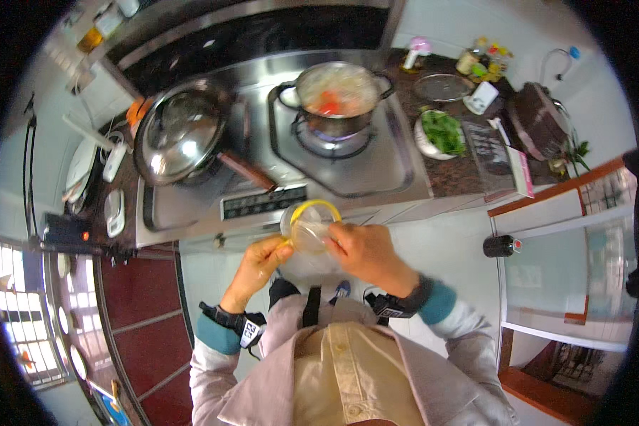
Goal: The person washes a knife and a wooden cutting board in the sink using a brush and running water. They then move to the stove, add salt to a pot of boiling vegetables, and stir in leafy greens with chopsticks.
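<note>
Just in front of the stove's edge, my left hand (263,263) pinches the side of a clear container with a yellow rim (315,205). My right hand (370,255) is at the container's other side, its fingertips at or inside the opening; a pale, blurred thing there cannot be made out. Beyond them a two-handled pot (341,114) of bubbling liquid with red pieces stands on a lit burner. To the left sits a wok with a shiny domed lid (183,133) and a wooden handle (247,170). A white bowl of green leaves (442,133) stands right of the stove.
On the right counter are a glass lid (443,87), a white device (481,98), condiment bottles (482,58) and a dark box (540,120). At left lie a white oval object (115,213) and a cord. A dark bottle (500,246) stands farther right.
</note>
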`<state>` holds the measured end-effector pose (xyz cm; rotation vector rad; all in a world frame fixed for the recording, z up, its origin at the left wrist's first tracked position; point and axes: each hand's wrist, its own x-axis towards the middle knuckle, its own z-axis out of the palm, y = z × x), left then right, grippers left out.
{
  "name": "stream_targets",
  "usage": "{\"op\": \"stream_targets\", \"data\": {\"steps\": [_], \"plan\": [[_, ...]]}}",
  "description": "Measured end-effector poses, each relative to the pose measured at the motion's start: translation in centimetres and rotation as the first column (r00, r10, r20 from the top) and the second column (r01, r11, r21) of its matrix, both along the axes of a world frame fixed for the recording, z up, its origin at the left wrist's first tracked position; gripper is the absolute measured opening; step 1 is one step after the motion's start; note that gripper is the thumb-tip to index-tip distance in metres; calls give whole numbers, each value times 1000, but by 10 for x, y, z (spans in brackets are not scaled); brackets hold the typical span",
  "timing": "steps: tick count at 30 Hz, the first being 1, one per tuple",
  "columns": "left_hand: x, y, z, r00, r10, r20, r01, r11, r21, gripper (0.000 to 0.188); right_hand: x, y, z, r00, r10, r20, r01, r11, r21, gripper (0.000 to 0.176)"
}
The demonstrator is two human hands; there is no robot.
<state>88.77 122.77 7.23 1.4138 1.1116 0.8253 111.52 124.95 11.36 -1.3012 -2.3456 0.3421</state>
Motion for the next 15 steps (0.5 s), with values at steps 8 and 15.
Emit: {"op": "stream_targets", "data": {"steps": [8, 15], "plan": [[68, 10, 9, 998, -56, 35, 52, 995, 86, 20, 63, 6, -17, 997, -52, 54, 54, 998, -44, 20], [83, 34, -4, 988, -19, 155, 10, 998, 58, 20, 78, 36, -5, 999, -7, -44, 13, 988, 154, 14]]}}
